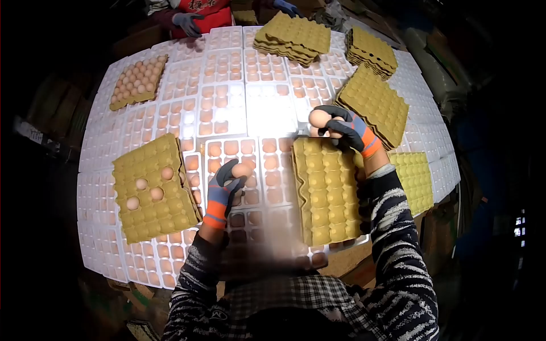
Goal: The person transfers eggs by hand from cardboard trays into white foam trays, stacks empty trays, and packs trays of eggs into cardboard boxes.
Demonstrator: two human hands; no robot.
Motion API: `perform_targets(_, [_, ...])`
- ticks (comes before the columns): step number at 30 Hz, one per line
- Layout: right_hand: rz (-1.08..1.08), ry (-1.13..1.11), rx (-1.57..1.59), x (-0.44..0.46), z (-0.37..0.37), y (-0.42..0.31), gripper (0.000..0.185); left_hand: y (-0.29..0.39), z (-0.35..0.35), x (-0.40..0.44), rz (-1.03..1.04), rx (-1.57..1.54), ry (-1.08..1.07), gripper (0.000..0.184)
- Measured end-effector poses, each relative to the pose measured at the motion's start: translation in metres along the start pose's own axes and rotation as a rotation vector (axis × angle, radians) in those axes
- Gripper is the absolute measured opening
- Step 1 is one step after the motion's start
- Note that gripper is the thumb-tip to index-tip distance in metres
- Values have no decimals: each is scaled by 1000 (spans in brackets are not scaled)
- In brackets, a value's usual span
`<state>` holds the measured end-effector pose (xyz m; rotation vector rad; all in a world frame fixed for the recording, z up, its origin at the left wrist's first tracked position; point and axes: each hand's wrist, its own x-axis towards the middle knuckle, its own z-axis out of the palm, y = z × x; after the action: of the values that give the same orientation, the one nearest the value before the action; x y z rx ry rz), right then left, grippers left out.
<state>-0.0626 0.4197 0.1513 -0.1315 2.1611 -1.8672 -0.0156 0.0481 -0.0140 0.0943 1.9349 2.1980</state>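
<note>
My left hand (222,190), in a grey and orange work glove, is closed around an egg (242,170) above the white egg trays. Gloved the same way, my right hand (351,131) grips eggs, with one egg (319,119) at the fingertips and at least one more partly hidden by the fingers. It is over the far end of a stack of yellow pulp egg trays (328,193). To the left of my left hand, several eggs sit in another pulp tray (151,213). White trays (259,187) with eggs in their pockets lie beneath and between my hands.
White egg trays cover the table. A pulp tray full of eggs (138,79) stands at the far left. Stacked pulp trays (293,35) stand at the back, with more (375,105) along the right. Across the table is a person in a red apron (206,12), wearing gloves.
</note>
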Motion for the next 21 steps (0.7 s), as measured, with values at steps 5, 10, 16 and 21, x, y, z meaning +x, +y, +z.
perform_targets(5, [-172,-199,-742,140,105,20,42,1,-17,86,88,-3,389,54])
perform_targets(10, [44,-187,-1407,221,164,82,37,-7,-57,168,128,561,507,49])
perform_targets(16, [71,-112,-1198,260,164,100,41,26,-86,198,-296,1294,449,37])
perform_targets(21, [2,78,-1088,276,189,81,36,37,-109,232,-420,1566,142,28])
